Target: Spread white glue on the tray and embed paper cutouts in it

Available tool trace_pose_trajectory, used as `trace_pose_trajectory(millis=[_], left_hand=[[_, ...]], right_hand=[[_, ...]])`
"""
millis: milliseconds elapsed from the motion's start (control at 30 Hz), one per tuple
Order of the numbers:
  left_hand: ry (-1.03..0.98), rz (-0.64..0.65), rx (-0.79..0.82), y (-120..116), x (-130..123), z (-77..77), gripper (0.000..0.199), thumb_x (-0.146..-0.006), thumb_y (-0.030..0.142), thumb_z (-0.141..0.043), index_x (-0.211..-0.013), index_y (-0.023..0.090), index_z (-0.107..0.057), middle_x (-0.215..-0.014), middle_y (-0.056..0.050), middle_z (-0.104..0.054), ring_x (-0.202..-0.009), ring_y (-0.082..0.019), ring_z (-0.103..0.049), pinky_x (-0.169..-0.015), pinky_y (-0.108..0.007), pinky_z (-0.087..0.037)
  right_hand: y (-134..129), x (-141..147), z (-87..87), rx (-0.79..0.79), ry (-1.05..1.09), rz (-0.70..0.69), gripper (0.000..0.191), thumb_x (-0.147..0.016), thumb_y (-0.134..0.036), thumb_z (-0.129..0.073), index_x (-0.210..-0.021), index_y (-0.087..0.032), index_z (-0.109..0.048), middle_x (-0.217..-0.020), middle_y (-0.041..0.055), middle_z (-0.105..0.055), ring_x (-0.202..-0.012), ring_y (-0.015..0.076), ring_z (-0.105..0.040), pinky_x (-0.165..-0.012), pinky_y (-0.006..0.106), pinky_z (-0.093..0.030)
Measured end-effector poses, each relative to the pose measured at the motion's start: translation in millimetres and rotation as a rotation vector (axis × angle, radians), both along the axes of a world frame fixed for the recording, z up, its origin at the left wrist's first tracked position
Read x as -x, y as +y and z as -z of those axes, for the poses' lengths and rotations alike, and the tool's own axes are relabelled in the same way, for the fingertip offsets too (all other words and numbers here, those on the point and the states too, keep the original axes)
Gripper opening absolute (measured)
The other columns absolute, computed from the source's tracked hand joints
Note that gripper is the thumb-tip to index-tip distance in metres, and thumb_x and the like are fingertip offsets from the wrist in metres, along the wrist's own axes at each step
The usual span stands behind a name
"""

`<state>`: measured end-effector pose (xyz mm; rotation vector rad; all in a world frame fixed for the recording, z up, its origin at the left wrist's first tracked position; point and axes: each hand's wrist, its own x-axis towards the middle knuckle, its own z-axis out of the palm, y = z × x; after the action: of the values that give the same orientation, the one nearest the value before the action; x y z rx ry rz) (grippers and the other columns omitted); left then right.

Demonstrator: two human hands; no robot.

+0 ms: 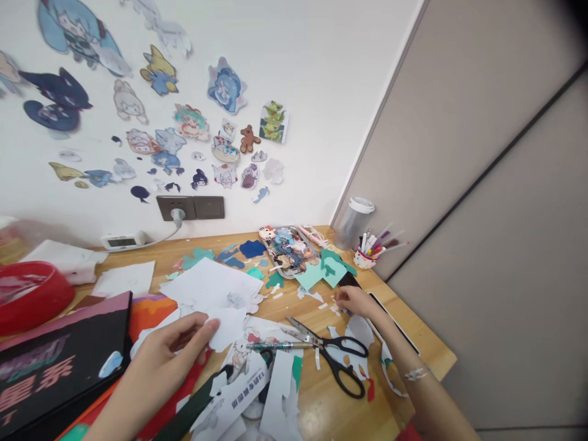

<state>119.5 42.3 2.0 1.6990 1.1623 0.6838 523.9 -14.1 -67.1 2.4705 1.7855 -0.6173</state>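
My left hand [177,343] pinches a small cut piece of white paper [228,329] between thumb and fingers, above the heap of paper. My right hand [356,301] rests low over the wood at the right, its fingers drawn together among small white paper scraps [336,310]; whether a scrap is between the fingertips is too small to tell. Between the hands lie black-handled scissors [316,340] with blades parted, and a patterned pen [280,345] crosses near them. Behind my left hand, a large white sheet [209,285] covers other papers.
At the back stands a clear tray [289,251] of cut-out figures, beside green paper [321,269]. A silver canister [354,222] and a cup of pens [366,258] are in the corner. A red bowl [50,294] and black book [64,361] occupy the left.
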Motion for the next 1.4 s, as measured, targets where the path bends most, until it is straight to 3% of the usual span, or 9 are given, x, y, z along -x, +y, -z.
trace_pose_trajectory(millis=[133, 300, 533, 833, 1200, 1400], left_hand=[[-0.007, -0.010, -0.030, -0.3, -0.1, 0.5, 0.040, -0.073, 0.057, -0.050, -0.059, 0.019, -0.050, -0.053, 0.005, -0.041, -0.055, -0.012, -0.041, -0.055, -0.020, -0.034], [-0.009, -0.037, -0.045, -1.8, -1.2, -2.3, 0.040, -0.073, 0.056, -0.051, -0.057, 0.019, -0.051, -0.051, 0.004, -0.042, -0.053, -0.012, -0.041, -0.053, -0.020, -0.034], [-0.005, 0.012, 0.017, 1.0, 0.7, -1.3, 0.043, -0.073, 0.059, -0.050, -0.059, 0.019, -0.049, -0.052, 0.004, -0.041, -0.055, -0.012, -0.041, -0.056, -0.020, -0.034], [-0.023, 0.027, 0.010, 1.0, 1.8, -2.4, 0.042, -0.074, 0.058, -0.049, -0.058, 0.019, -0.048, -0.052, 0.004, -0.042, -0.054, -0.012, -0.042, -0.054, -0.020, -0.034], [0.031, 0.094, -0.050, 4.2, 8.4, -3.6, 0.042, -0.080, 0.056, -0.043, -0.061, 0.019, -0.047, -0.053, 0.004, -0.043, -0.056, -0.012, -0.044, -0.056, -0.021, -0.036], [-0.033, 0.079, -0.043, 0.9, 6.7, -9.2, 0.038, -0.078, 0.052, -0.049, -0.059, 0.018, -0.049, -0.051, 0.004, -0.045, -0.054, -0.012, -0.045, -0.054, -0.020, -0.037]], right_hand=[[2.7, -3.8, -3.5, -0.016, 0.022, -0.003, 0.025, -0.088, -0.032, -0.052, -0.104, -0.013, -0.056, -0.100, 0.0052, -0.059, -0.083, 0.0157, -0.059, -0.072, 0.034, -0.051], [4.7, -8.7, -16.5, -0.048, -0.097, 0.011, 0.024, -0.088, -0.031, -0.052, -0.106, -0.015, -0.056, -0.109, 0.0068, -0.056, -0.094, 0.0184, -0.056, -0.080, 0.039, -0.048], [7.3, -1.3, -17.3, -0.030, -0.149, -0.015, 0.024, -0.088, -0.032, -0.052, -0.106, -0.016, -0.056, -0.109, 0.0066, -0.056, -0.092, 0.0181, -0.056, -0.079, 0.037, -0.049], [13.2, -13.3, -13.1, 0.025, -0.035, -0.059, 0.025, -0.088, -0.032, -0.052, -0.105, -0.015, -0.056, -0.105, 0.0060, -0.057, -0.087, 0.0169, -0.058, -0.075, 0.035, -0.050], [3.8, -35.6, -4.3, -0.094, 0.106, -0.051, 0.025, -0.088, -0.032, -0.052, -0.104, -0.014, -0.056, -0.101, 0.0058, -0.058, -0.086, 0.0164, -0.058, -0.075, 0.036, -0.050], [4.0, -28.0, -3.3, -0.140, 0.217, -0.030, 0.025, -0.088, -0.032, -0.053, -0.103, -0.013, -0.056, -0.099, 0.0052, -0.059, -0.084, 0.0160, -0.058, -0.074, 0.035, -0.050]])
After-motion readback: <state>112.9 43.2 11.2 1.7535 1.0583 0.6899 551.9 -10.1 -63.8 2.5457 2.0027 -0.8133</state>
